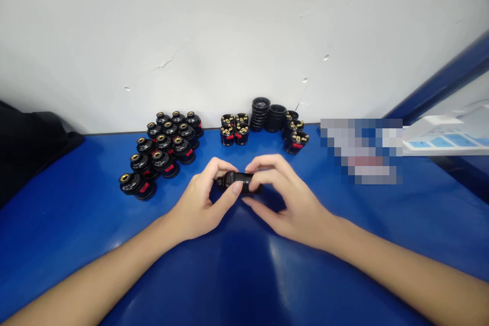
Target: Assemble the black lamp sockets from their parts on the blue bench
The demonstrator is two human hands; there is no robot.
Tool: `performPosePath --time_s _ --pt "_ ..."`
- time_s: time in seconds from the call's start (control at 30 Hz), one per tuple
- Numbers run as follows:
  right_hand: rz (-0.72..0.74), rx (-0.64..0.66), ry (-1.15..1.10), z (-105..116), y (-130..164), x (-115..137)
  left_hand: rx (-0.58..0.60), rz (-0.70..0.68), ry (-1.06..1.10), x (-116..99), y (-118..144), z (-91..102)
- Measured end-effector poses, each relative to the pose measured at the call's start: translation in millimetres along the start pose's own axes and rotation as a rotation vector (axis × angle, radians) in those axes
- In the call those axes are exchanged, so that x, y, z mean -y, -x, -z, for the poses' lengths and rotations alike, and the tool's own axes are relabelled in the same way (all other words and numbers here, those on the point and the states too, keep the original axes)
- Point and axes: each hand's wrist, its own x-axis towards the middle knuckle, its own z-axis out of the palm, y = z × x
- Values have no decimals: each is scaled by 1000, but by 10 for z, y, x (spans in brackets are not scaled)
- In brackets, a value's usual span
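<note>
Seen from the head camera, a blue worktop (76, 244) runs up to a white wall. At centre left of the frame stands a cluster of assembled black sockets (162, 153) with brass tops and red marks. Near the wall at upper centre sit four open socket bodies (234, 129) showing brass contacts, a stack of black rings (260, 112) beside them, and a few more socket bodies (295, 136) to the right. A dark cloth (30, 142) lies at the left edge. Nothing stands between the hands and these parts.

At frame centre, just above the worktop, both hands pinch one small black part (237, 181): the left hand (198, 204) closes its grip on the left end, the right hand (290, 198) on the right end. A blurred patch at right hides any writing; none is readable.
</note>
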Motion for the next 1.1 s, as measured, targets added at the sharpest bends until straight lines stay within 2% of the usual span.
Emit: performPosePath --time_s 0.1,0.27,0.4,0.53,0.67,0.77,0.93,1.03,1.1 --pt "-59 -25 -11 6 -18 14 -37 -67 -27 22 9 -8" --pt "-169 54 80 23 -36 8 -36 -108 -64 57 0 -18" --pt "-74 -23 -15 6 -13 -32 -53 -25 -21 50 -4 -3" --pt "13 -87 56 -5 4 -43 -34 37 38 39 -8 4" --pt "-75 -107 163 11 -3 -19 -95 17 41 57 -10 -24" --pt "-162 -66 212 21 -4 -36 -146 -6 72 91 -8 -54" --pt "-205 -5 252 12 13 -131 -189 5 57 139 -8 -76" --pt "-193 -8 335 13 10 -134 -200 10 49 141 -20 -70" --pt "-124 -65 421 30 -4 -95 -211 17 50 133 -32 -64"
